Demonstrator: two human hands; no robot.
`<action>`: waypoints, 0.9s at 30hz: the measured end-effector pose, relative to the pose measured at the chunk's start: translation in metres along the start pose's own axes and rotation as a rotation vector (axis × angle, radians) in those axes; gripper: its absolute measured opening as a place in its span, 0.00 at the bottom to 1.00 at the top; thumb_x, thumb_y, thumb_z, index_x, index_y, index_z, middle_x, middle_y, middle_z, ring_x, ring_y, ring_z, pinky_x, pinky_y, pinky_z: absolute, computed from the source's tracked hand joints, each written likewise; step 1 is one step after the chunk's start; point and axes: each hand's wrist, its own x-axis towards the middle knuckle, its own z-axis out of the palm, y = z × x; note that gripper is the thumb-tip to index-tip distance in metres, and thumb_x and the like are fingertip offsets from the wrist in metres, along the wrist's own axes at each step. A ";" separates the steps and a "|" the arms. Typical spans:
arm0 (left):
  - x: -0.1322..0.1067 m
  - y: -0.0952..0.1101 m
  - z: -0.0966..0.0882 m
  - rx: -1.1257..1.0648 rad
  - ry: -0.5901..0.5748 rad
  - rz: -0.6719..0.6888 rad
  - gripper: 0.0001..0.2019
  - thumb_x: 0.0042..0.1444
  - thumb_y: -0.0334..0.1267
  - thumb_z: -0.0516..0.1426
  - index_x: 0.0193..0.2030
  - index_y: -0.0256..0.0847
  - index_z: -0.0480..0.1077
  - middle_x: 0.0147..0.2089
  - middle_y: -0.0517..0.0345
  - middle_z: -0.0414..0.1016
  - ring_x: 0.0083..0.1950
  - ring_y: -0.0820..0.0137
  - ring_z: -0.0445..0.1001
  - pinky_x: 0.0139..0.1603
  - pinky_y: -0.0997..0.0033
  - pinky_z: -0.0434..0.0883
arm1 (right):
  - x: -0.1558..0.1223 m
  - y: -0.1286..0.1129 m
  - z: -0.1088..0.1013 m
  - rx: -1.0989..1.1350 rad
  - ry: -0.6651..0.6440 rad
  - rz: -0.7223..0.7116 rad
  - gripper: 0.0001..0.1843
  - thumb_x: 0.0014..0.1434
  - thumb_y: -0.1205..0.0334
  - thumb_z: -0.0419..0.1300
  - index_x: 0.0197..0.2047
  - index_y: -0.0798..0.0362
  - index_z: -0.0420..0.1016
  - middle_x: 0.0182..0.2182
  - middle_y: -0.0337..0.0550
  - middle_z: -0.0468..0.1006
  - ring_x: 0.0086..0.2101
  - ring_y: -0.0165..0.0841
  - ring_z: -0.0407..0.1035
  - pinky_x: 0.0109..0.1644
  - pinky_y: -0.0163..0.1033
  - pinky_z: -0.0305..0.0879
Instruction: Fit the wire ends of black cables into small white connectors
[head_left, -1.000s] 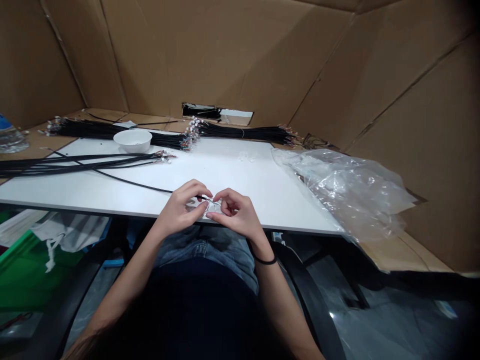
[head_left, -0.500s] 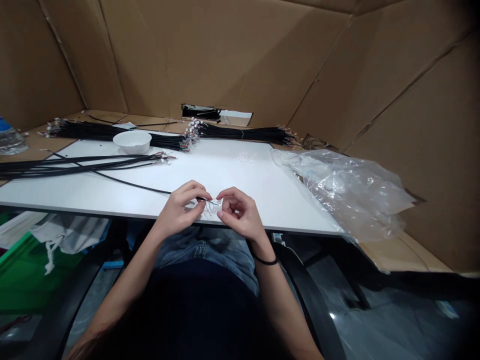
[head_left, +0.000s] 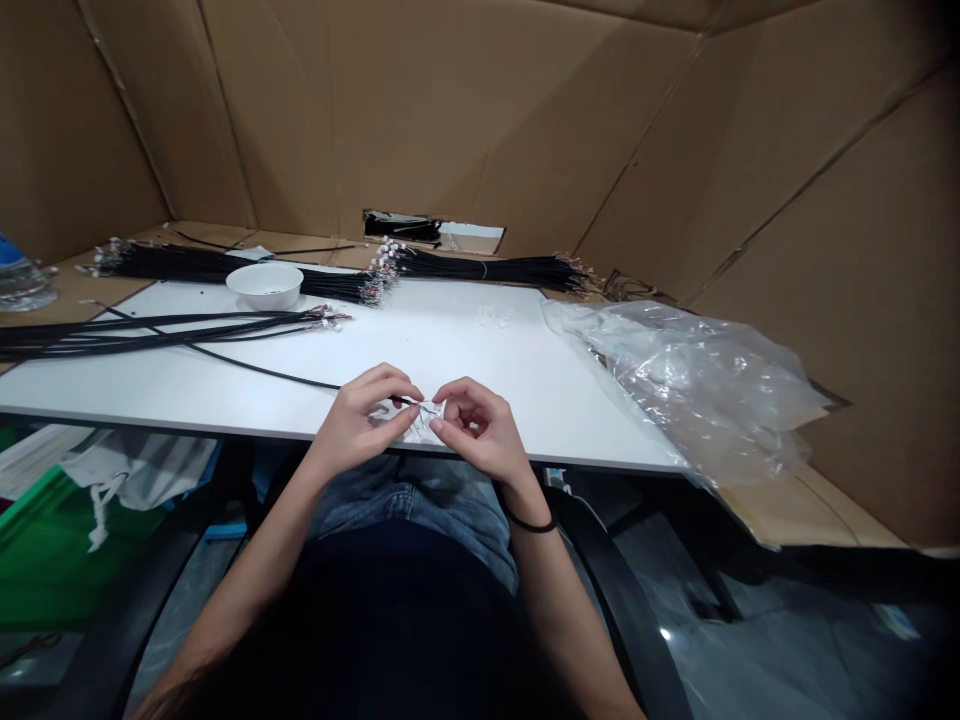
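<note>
Left grip: the left hand is closed, its thumb and fingertips pinching the single black cable just short of its end.

Right grip: the right hand is half curled, its fingertips at the fan of fine wires. Whether it has hold of any wire cannot be told at this size.

Work point: the cable end and fine wires lie between the hands, low over the near edge of the white desk. The cable trails away to the left across the desktop.

Handling: a light pinch close to the cable end seems best, as the fine wires look easily bent. Keeping the hands low, near the desk, should steady them.

Far left: a bundle of black cables lies behind a white bowl; a looser bundle of cables lies nearer, at the left edge.

Far centre: a second black cable bundle lies along the far edge, with small transparent parts in front of it.

Right: a crumpled plastic bag lies over the desk's right corner.

Background: a cardboard wall encloses the far side.
</note>
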 end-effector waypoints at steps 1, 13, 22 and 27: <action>0.000 0.000 0.000 0.001 0.000 -0.001 0.04 0.58 0.31 0.60 0.40 0.38 0.75 0.40 0.54 0.73 0.40 0.70 0.73 0.42 0.70 0.71 | 0.000 0.000 0.000 0.001 0.002 0.001 0.08 0.57 0.63 0.63 0.39 0.54 0.69 0.18 0.28 0.59 0.19 0.23 0.50 0.21 0.30 0.46; -0.001 -0.002 0.002 0.012 -0.018 -0.033 0.06 0.57 0.32 0.60 0.42 0.40 0.75 0.40 0.54 0.74 0.41 0.69 0.73 0.41 0.70 0.73 | 0.001 -0.002 0.001 -0.020 0.011 0.014 0.10 0.55 0.62 0.64 0.38 0.54 0.69 0.18 0.27 0.59 0.18 0.22 0.49 0.21 0.31 0.46; -0.001 -0.002 0.001 0.017 -0.016 -0.030 0.07 0.56 0.30 0.61 0.41 0.39 0.75 0.40 0.54 0.74 0.40 0.70 0.74 0.42 0.70 0.72 | 0.001 -0.001 0.001 -0.027 0.020 0.022 0.09 0.54 0.63 0.64 0.38 0.55 0.71 0.17 0.27 0.58 0.18 0.22 0.50 0.21 0.31 0.47; -0.002 -0.002 0.001 0.022 -0.006 -0.025 0.05 0.56 0.31 0.62 0.40 0.39 0.76 0.39 0.54 0.74 0.39 0.70 0.74 0.41 0.70 0.72 | 0.002 0.001 0.001 -0.060 0.043 0.053 0.10 0.54 0.61 0.64 0.39 0.55 0.74 0.17 0.28 0.59 0.18 0.23 0.51 0.22 0.31 0.48</action>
